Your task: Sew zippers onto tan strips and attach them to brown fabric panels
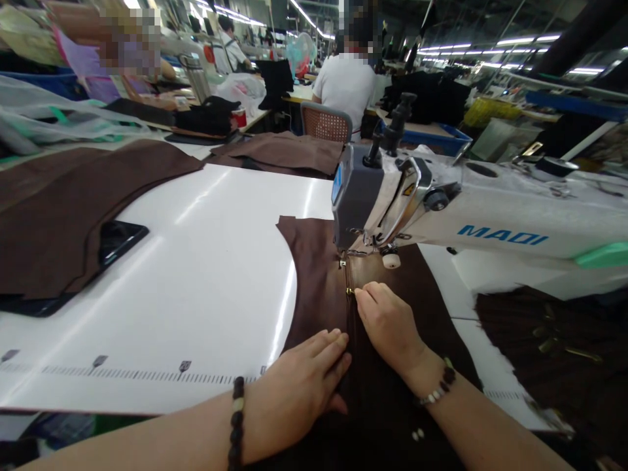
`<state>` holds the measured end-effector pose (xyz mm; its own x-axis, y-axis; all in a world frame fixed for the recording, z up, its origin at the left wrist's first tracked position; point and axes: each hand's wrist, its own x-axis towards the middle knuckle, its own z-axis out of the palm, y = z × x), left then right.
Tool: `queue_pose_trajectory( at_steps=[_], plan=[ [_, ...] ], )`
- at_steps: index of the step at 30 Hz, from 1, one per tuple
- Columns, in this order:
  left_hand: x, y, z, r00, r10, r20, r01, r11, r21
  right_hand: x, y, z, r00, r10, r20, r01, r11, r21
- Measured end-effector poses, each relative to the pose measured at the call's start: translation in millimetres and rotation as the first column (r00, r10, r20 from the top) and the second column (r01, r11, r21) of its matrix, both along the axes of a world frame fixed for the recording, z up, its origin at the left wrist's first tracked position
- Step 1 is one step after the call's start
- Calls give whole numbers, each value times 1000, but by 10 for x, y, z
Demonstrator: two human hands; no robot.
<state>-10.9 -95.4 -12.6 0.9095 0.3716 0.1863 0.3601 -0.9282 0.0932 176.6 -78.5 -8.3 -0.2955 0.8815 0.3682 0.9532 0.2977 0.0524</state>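
Brown fabric (316,275) lies under the needle and presser foot (343,263) of a white sewing machine (495,216). A zipper (348,278) with a brass-coloured slider runs down the middle of the fabric, towards me. My right hand (390,324) pinches the zipper's slider just in front of the presser foot, fingers closed. My left hand (304,379) rests on the fabric left of the zipper, its fingers stretched out and close together. The lower part of the fabric falls into shadow between my forearms.
More brown fabric pieces (53,203) lie at the left over a dark tray (122,239). Another brown stack (289,152) sits behind the white tabletop (210,275). Dark cloth with brass-coloured zipper parts (554,333) is at the right. Co-workers sit farther back.
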Motion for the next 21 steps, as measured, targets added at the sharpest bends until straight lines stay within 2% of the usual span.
queue_pose_trajectory(
  at_steps=[3, 8, 11, 17, 21],
  plan=[
    [7, 26, -8, 1000, -14, -8, 14, 1000, 13, 19, 24, 3, 999, 43, 0, -43, 999, 17],
    [16, 34, -18, 1000, 3, -10, -3, 1000, -2, 82, 19, -33, 988, 95, -124, -92, 995, 29],
    [22, 30, -30, 1000, 13, 9, -13, 1000, 5, 96, 23, -30, 983, 115, -143, -113, 993, 18],
    [25, 35, 5, 1000, -2, -10, 2, 1000, 12, 40, -15, 25, 989, 147, 4, -147, 988, 52],
    [20, 30, 18, 1000, 12, -10, -12, 1000, 11, 9, -47, 43, 991, 131, 23, -132, 990, 44]
  ],
)
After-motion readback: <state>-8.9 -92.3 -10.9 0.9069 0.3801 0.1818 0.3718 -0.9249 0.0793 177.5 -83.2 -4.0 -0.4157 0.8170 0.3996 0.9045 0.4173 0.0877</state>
